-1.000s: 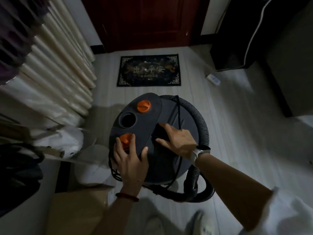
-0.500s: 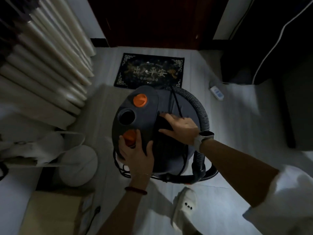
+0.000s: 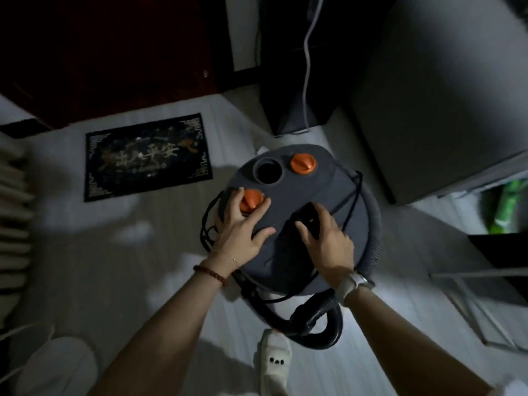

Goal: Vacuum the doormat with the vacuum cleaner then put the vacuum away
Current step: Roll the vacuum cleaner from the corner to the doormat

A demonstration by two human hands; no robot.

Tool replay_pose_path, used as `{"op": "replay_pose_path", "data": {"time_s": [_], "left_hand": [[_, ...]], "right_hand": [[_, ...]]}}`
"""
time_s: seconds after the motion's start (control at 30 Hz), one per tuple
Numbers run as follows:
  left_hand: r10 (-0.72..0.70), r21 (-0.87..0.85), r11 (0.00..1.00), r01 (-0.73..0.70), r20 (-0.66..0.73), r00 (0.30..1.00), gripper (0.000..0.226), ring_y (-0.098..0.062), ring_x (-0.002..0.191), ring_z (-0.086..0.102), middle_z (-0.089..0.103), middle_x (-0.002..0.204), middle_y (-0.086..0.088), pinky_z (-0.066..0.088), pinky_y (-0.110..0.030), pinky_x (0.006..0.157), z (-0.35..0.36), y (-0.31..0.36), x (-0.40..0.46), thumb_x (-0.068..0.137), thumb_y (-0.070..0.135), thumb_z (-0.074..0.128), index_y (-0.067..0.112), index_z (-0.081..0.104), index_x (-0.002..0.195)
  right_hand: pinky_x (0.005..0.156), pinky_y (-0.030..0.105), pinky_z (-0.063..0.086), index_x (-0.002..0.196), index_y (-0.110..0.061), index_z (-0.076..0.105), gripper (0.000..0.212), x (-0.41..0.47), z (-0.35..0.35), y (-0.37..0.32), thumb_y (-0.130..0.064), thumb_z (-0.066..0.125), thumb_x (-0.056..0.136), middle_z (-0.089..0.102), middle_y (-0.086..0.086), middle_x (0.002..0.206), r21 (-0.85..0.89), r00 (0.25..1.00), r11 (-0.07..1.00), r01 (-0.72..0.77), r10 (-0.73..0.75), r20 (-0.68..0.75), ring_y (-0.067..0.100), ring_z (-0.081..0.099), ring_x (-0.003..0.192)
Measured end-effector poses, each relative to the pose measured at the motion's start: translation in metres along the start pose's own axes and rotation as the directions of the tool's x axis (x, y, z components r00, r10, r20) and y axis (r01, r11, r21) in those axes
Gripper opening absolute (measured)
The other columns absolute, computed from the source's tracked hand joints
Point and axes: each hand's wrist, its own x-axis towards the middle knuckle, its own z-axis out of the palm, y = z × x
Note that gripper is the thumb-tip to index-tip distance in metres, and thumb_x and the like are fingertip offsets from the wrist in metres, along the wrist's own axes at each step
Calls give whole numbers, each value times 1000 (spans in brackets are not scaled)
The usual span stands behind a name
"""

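Far left there's a pale ribbed curtain edge (image 3: 14, 201) and something round and white on the floor (image 3: 57, 364), too dim to say what. Then the doormat (image 3: 147, 157), dark with gold characters, lying flat in front of the dark red door (image 3: 114, 52); nothing is on it that I can make out. Just right of the mat sits the vacuum cleaner (image 3: 294, 218), a grey canister seen from above with two orange knobs and an open port on its lid. The left hand (image 3: 243, 232) lies on the lid with fingers spread around the nearer orange knob (image 3: 251, 200), thumb out to the side, so that grip looks released, more resting than grasping. The right hand (image 3: 328, 238) lies flat over the dark recess (image 3: 307, 221) in the middle of the lid, fingers straight, also not clenched on anything. The ribbed hose (image 3: 371, 224) wraps the right side of the canister and a black cord (image 3: 208, 224) loops loosely round the left. My guess is setup isn't finished, since hose and cord are both bundled. The risks I see: that loose cord snagging a wheel or a foot if the canister gets dragged, and the slippered foot (image 3: 273, 358) sitting right beside the hose loop. Grey cabinet (image 3: 443, 95) is close on the right too.
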Motion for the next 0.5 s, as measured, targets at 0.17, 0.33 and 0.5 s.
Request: {"op": "replay_pose_path", "data": {"time_s": [0.17, 0.33, 0.5], "left_hand": [[128, 248, 947, -202, 284, 950, 55, -30, 141, -20, -13, 156, -2, -6, -58, 112, 10, 50, 77, 92, 43, 46, 44, 22, 141], [221, 229, 901, -369, 489, 844, 52, -29, 139, -25, -18, 155, 2, 0, -52, 115, 9, 88, 143, 95, 36, 44, 43, 21, 141], [298, 163, 875, -456, 560, 773, 53, -26, 140, -25, -16, 155, 2, 0, -50, 116, -6, 90, 201, 94, 29, 48, 39, 25, 141]], "right_hand": [[82, 44, 46, 138, -23, 32, 56, 1, -13, 26, -46, 47, 90, 54, 5, 132, 274, 940, 928, -254, 303, -157, 34, 57, 109], [87, 45, 48, 139, -19, 29, 55, 21, -21, 26, -40, 48, 91, 51, 7, 135, 458, 848, 816, -353, 486, -213, 32, 55, 114], [89, 45, 47, 143, -19, 24, 58, 59, -23, 4, -40, 45, 93, 48, 8, 136, 496, 788, 758, -423, 578, -212, 33, 54, 115]]}}
